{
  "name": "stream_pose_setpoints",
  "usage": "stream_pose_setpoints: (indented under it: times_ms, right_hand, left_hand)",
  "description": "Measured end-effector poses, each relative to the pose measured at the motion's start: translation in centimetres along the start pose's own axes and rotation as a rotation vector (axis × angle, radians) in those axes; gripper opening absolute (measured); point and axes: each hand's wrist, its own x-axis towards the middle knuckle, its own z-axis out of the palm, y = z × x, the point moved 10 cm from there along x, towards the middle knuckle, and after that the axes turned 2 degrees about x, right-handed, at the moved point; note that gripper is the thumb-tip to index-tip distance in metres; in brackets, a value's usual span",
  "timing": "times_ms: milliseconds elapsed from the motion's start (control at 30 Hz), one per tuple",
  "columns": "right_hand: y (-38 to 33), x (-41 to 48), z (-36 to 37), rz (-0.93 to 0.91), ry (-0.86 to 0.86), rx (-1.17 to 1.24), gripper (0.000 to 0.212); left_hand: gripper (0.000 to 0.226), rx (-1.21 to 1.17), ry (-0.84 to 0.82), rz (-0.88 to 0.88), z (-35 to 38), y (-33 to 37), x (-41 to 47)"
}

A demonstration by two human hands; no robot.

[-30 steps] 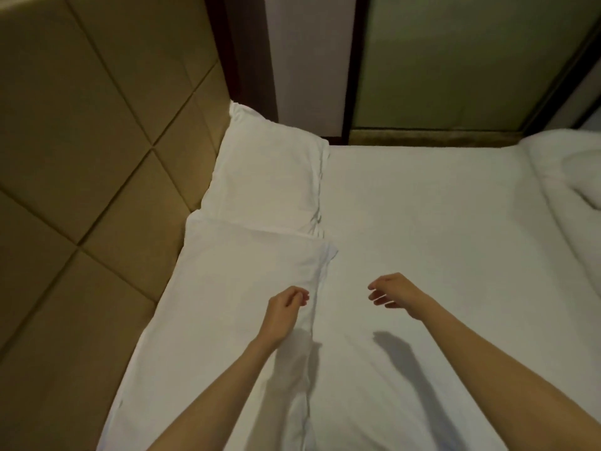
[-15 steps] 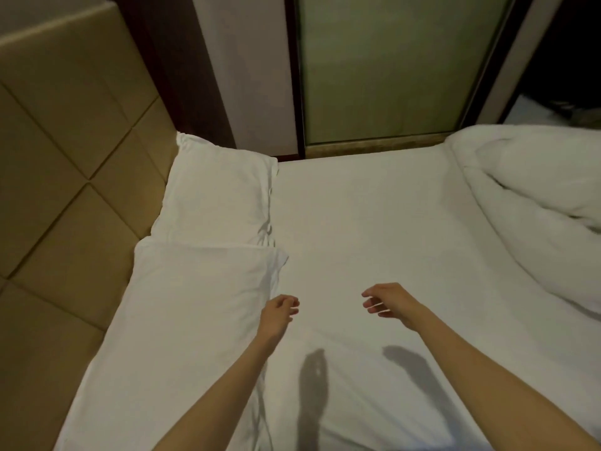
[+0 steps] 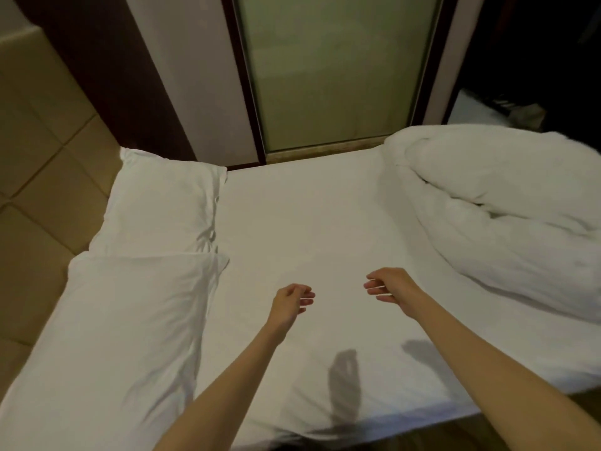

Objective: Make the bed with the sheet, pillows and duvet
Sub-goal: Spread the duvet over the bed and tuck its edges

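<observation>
A white sheet [image 3: 309, 222] stretches smooth before you below a frosted glass panel [image 3: 335, 76]. The duvet [image 3: 504, 216] lies bunched at right, near pillow [image 3: 113, 336] and far pillow [image 3: 162, 206] touching along the padded headboard [image 3: 39, 190]. Your left hand [image 3: 291, 301] and right hand [image 3: 390, 286] hover loosely curled, empty.

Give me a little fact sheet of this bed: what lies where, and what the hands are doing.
sheet: spread flat over the bed
near pillow: against the headboard, left
far pillow: beyond it, touching it
duvet: bunched in a heap, right
left hand: over the sheet, loosely curled, empty
right hand: same
</observation>
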Motion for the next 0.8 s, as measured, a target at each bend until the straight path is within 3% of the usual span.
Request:
stream_pose_setpoints:
  times_ms: [400, 800]
  right_hand:
    - [1.7, 0.5, -14.6, 0.011, 0.181, 0.119, 0.010]
    - [0.0, 8.2, -27.9, 0.025, 0.250, 0.116, 0.009]
  left_hand:
    - [0.021, 0.078, -0.118, 0.020, 13.0, 3.2, 2.9]
    - [0.022, 0.109, -0.154, 0.016, 26.7, 5.9, 12.2]
